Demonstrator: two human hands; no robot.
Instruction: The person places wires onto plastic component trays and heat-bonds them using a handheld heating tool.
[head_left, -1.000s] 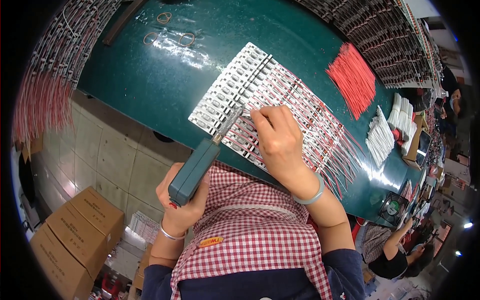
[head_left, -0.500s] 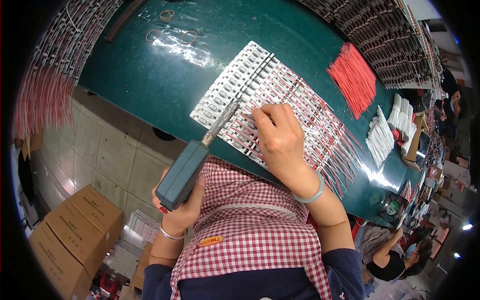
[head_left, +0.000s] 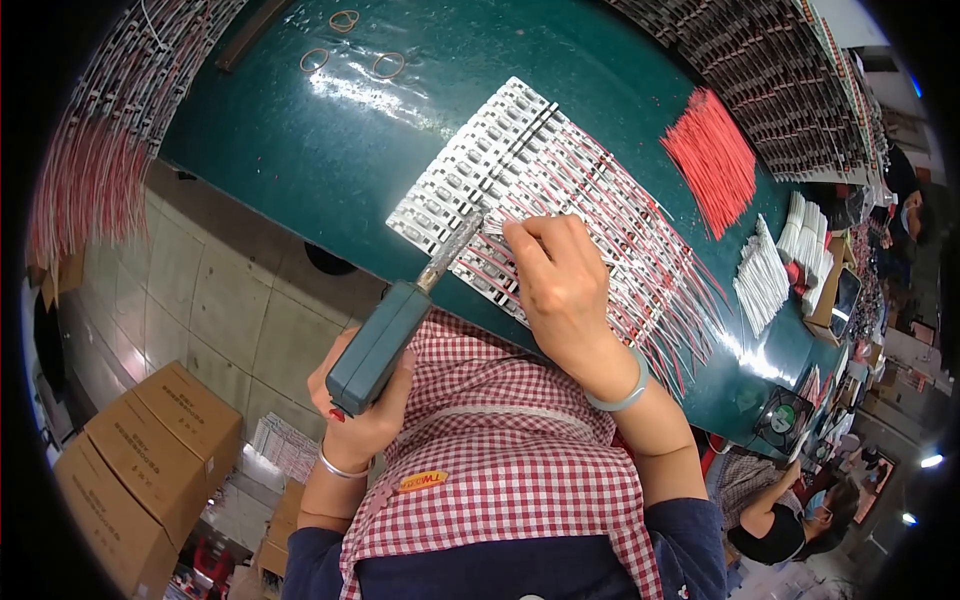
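My left hand (head_left: 368, 408) is wrapped round the dark green body of a soldering gun (head_left: 378, 345). Its long metal tip reaches up and right onto a panel of white circuit boards (head_left: 455, 180) on the green table. Close by that tip, my right hand (head_left: 562, 275) has thumb and forefinger pinched together at the boards, on what looks like a thin wire whose end is mostly hidden. Red and white wires (head_left: 645, 255) run from the boards to the right, partly under my right hand.
Bundles of red wires (head_left: 712, 165) and white wires (head_left: 760, 275) lie to the right. Stacked wired boards (head_left: 745, 75) line the far right, with more (head_left: 105, 130) at far left. Rubber bands (head_left: 388, 66), a small fan (head_left: 782, 417), cartons (head_left: 165, 440) and a co-worker (head_left: 800, 515) are around.
The soldering gun has shifted slightly right, its tip a little nearer to me along the boards. My right hand stays pinched in nearly the same place. The whole view has moved slightly.
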